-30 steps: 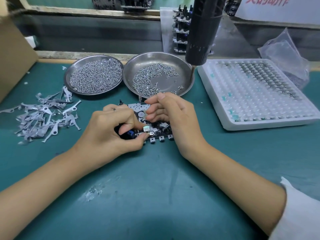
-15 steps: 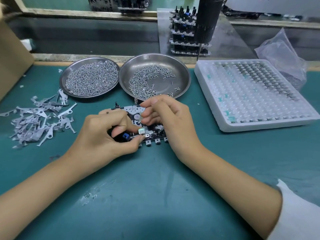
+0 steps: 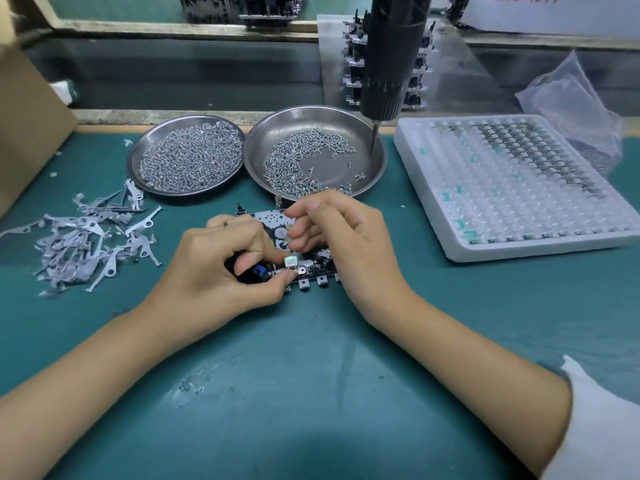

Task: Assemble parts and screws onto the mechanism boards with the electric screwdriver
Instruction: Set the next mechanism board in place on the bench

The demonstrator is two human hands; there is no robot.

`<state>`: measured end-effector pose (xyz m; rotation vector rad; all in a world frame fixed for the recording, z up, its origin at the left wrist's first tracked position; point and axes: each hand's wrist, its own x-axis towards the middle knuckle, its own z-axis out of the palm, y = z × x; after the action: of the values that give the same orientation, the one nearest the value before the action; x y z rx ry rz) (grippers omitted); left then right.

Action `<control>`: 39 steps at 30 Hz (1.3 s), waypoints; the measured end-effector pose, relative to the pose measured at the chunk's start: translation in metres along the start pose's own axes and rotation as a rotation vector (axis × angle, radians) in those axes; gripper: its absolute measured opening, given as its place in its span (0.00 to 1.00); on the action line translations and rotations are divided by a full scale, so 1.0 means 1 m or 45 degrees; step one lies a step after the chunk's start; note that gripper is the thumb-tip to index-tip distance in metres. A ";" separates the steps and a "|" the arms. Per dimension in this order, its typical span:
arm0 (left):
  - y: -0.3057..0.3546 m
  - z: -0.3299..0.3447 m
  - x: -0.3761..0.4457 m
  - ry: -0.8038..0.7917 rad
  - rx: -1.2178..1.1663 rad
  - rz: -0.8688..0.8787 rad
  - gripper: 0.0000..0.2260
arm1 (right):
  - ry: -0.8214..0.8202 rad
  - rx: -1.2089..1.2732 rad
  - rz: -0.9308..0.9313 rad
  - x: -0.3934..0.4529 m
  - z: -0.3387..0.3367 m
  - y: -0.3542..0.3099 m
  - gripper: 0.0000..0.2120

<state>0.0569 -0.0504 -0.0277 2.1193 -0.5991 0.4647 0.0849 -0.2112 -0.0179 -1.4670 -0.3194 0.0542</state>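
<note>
I have one mechanism board flat on the green mat, just in front of the two metal dishes, and both my hands are on it. My left hand is curled over the board's left end, thumb and forefinger pinching a small shiny square part against the board near its front edge. My right hand bends over the right end, its fingertips drawn together on the board close to that part; I cannot tell whether they hold anything of their own. I judge this as the fitting stage: the part is being seated and no screw looks driven for it yet, though my fingers hide most of the board. The electric screwdriver hangs free above the right dish, neither hand on it, so the driving is left to do. Supplies suggest plenty of work ahead: the left dish is heaped with screws, the right one holds a thinner scatter, flat metal levers lie piled to the left, and the white tray on the right keeps small parts only in its far rows. Boards stand stacked behind the screwdriver; whether they are finished I cannot say.
</note>
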 end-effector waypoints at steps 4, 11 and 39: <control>0.005 -0.001 -0.002 0.021 0.057 0.013 0.18 | -0.029 0.011 -0.045 -0.003 0.000 -0.003 0.13; 0.010 -0.009 -0.002 0.022 0.091 -0.090 0.09 | -0.054 -1.139 -0.676 -0.020 0.005 -0.004 0.12; 0.000 -0.016 -0.004 0.216 0.322 0.163 0.12 | -0.366 -2.044 -0.585 -0.156 -0.085 -0.057 0.12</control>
<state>0.0514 -0.0364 -0.0209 2.2571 -0.6057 0.8201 -0.0522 -0.3351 0.0047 -2.9193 -1.0761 -0.4744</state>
